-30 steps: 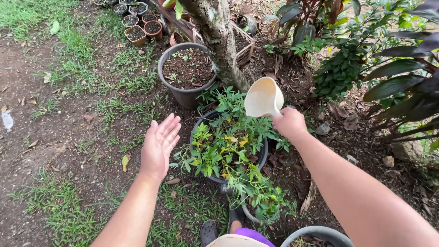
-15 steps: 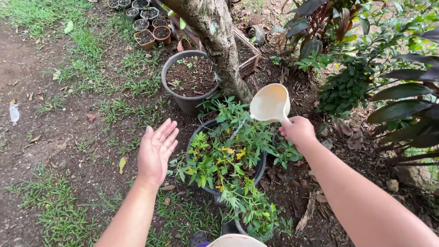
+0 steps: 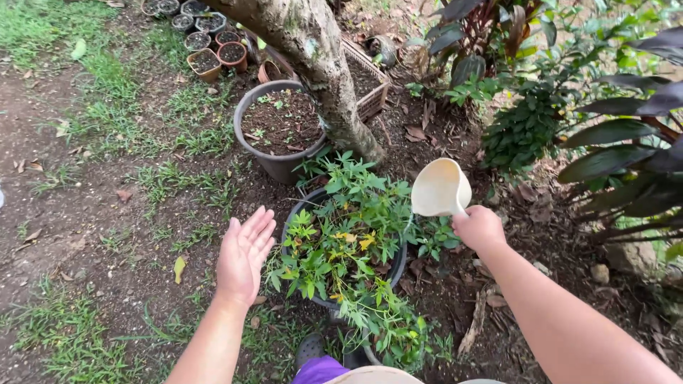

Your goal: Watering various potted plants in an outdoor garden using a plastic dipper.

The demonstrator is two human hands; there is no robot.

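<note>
Tilted further, the cream scoop point(image 3: 440, 188) sits in the right hand point(image 3: 480, 227)'s closed grip; left hand point(image 3: 244, 252) stays open.

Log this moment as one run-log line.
right hand: grips cream scoop over leafy potted plant | left hand: open, empty, beside pot | scoop: tilted

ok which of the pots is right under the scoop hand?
The dark pot full of leafy green plants, between the left hand and the right hand holding the cream scoop. The grey pot behind shows mostly bare soil.
</note>
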